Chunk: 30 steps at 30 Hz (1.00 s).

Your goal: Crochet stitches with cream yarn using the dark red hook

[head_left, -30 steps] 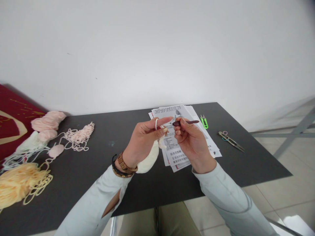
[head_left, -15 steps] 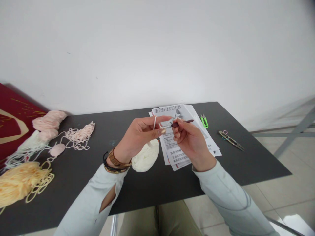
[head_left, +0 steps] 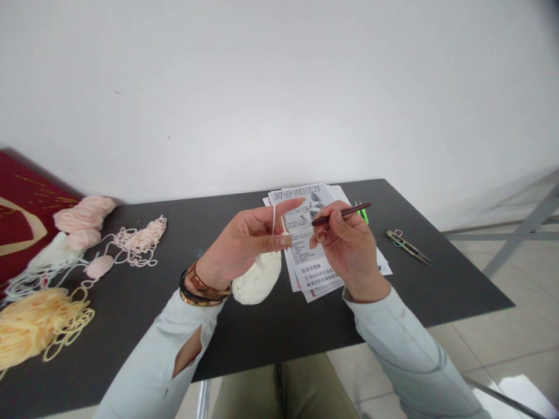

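My left hand pinches a strand of white yarn between thumb and fingers, with the strand looped over the raised index finger. A small worked bit of the yarn shows at the thumb tip. In my right hand is a crochet hook with a dark brown handle, closed in thumb and fingers and slanting up to the right. Its thin tip points toward the yarn at my left hand; whether they touch I cannot tell. Below my left wrist a ball of white yarn rests on the black table.
Printed sheets lie under my hands. Green thread snips are partly hidden behind my right hand, and metal snips lie farther right. On the left are pink yarn, yellow yarn and a red bag.
My right hand has shifted slightly right, away from my left, and the hook's handle now shows longer and tilts up more. My left hand keeps its pinch on the yarn.
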Each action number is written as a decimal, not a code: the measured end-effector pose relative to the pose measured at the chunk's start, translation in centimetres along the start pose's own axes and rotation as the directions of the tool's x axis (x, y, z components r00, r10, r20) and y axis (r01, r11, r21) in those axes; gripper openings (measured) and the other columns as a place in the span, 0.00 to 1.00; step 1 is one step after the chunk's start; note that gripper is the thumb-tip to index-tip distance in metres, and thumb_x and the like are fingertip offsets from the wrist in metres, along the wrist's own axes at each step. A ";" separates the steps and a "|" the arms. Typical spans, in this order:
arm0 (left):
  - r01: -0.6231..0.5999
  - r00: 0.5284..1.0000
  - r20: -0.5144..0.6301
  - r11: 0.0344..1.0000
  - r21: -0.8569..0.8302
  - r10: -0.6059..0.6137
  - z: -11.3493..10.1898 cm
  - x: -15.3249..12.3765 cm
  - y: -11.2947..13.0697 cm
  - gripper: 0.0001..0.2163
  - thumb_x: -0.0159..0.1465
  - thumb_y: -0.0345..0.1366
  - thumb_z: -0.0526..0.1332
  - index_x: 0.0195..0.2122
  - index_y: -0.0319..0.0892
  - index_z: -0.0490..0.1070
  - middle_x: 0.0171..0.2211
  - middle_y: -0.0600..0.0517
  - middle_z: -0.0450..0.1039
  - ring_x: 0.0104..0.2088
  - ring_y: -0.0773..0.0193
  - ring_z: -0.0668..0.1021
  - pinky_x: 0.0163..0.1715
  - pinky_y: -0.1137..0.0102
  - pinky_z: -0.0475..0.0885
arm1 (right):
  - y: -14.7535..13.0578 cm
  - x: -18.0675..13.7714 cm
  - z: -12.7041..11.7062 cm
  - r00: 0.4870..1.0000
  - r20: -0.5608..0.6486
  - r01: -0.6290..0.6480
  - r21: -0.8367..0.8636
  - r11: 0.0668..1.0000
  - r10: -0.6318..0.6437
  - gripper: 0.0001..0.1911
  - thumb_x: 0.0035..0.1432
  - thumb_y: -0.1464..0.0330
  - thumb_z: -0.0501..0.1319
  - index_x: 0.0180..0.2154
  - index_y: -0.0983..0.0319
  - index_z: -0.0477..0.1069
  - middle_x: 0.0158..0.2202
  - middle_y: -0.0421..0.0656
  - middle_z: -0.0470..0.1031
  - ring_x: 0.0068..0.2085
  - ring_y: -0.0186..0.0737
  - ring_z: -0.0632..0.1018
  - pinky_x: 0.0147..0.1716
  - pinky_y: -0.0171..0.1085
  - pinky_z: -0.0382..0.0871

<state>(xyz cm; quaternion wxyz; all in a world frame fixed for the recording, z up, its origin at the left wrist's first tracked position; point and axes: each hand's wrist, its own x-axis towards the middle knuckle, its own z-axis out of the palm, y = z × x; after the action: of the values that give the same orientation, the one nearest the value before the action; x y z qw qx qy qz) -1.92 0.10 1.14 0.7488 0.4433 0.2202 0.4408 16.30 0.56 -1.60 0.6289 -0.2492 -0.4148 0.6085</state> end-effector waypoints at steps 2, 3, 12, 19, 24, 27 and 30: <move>0.001 1.000 0.029 1.000 -0.017 -0.001 0.0 0.0 0.0 0.22 0.55 0.24 0.70 0.52 0.43 0.77 0.28 0.54 0.76 0.27 0.71 0.74 0.33 0.73 0.67 | -0.1 -0.1 0.0 0.998 0.007 0.069 -0.025 0.997 -0.069 0.10 0.53 0.60 0.70 0.30 0.60 0.75 0.24 0.35 0.75 0.21 0.29 0.75 0.20 0.29 0.76; 0.004 0.999 0.037 1.000 -0.019 -0.003 0.0 0.0 0.0 0.22 0.56 0.24 0.70 0.52 0.43 0.77 0.28 0.54 0.77 0.27 0.71 0.75 0.34 0.73 0.68 | -0.2 -0.2 0.0 0.994 0.014 0.106 -0.037 0.994 -0.106 0.10 0.54 0.61 0.70 0.30 0.59 0.75 0.24 0.36 0.76 0.22 0.29 0.75 0.20 0.29 0.77; 0.055 0.997 0.056 0.996 -0.066 -0.051 -0.3 -0.3 -0.2 0.23 0.56 0.23 0.69 0.54 0.42 0.76 0.30 0.53 0.79 0.28 0.70 0.77 0.35 0.73 0.69 | 0.1 -0.3 -0.8 0.915 0.162 0.394 -0.153 0.906 -0.370 0.04 0.60 0.66 0.66 0.35 0.59 0.77 0.30 0.38 0.76 0.25 0.32 0.79 0.23 0.33 0.77; 0.023 0.998 0.068 0.996 -0.082 -0.017 -0.3 -0.1 -0.2 0.23 0.57 0.21 0.67 0.53 0.43 0.76 0.29 0.55 0.77 0.28 0.72 0.76 0.38 0.73 0.70 | 0.1 -0.9 -0.7 0.780 0.241 0.626 -0.312 0.714 -0.578 0.05 0.61 0.69 0.63 0.38 0.57 0.78 0.30 0.41 0.78 0.30 0.37 0.79 0.27 0.37 0.77; -0.048 0.999 -0.021 0.999 -0.021 0.048 -0.2 0.1 -0.1 0.22 0.56 0.21 0.68 0.51 0.43 0.78 0.27 0.55 0.76 0.27 0.73 0.74 0.32 0.76 0.69 | 0.5 -1.4 -0.4 0.688 0.289 0.720 -0.394 0.572 -0.666 0.08 0.61 0.71 0.63 0.41 0.56 0.78 0.30 0.42 0.80 0.32 0.39 0.80 0.29 0.39 0.77; -0.113 0.991 -0.061 0.992 0.047 0.116 -0.4 0.1 -0.2 0.23 0.54 0.22 0.70 0.51 0.44 0.79 0.26 0.55 0.74 0.28 0.72 0.74 0.29 0.77 0.67 | 0.7 -1.6 -0.3 0.675 0.281 0.726 -0.418 0.546 -0.682 0.08 0.61 0.70 0.63 0.42 0.55 0.78 0.30 0.42 0.81 0.31 0.40 0.80 0.28 0.40 0.77; -0.107 0.993 -0.049 0.994 0.027 0.108 -0.4 0.1 -0.3 0.24 0.54 0.22 0.70 0.52 0.46 0.78 0.26 0.56 0.72 0.26 0.72 0.72 0.27 0.76 0.66 | 0.8 -1.5 -0.1 0.781 0.143 0.614 -0.353 0.706 -0.608 0.04 0.60 0.67 0.65 0.38 0.55 0.79 0.29 0.41 0.80 0.28 0.37 0.80 0.26 0.38 0.77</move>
<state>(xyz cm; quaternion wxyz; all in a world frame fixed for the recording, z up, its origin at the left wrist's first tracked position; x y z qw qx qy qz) -2.01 0.27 0.71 0.7129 0.4524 0.2201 0.4886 16.08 -0.80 -2.62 0.7306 -0.2101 -0.5884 0.2756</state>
